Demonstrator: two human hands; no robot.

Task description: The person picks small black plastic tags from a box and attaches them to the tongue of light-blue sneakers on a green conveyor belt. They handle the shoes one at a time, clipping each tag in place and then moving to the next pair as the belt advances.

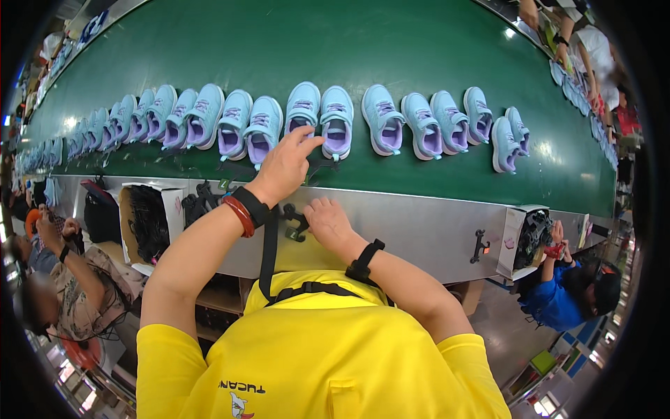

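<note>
A long row of light blue and purple children's shoes stands on a green conveyor belt. My left hand reaches over the belt's near edge, and its fingertips touch the heel opening of one shoe in the middle pair. It holds nothing that I can see. My right hand rests with bent fingers on the grey metal side panel, right beside a black hook. Whether it grips anything is hidden. Both wrists wear black bands, and the left also has a red bracelet.
Open cardboard boxes of black parts hang on the panel at the left and right. Another black hook is fixed between them. One person sits at the lower left, one in blue crouches at the lower right, and others work across the belt.
</note>
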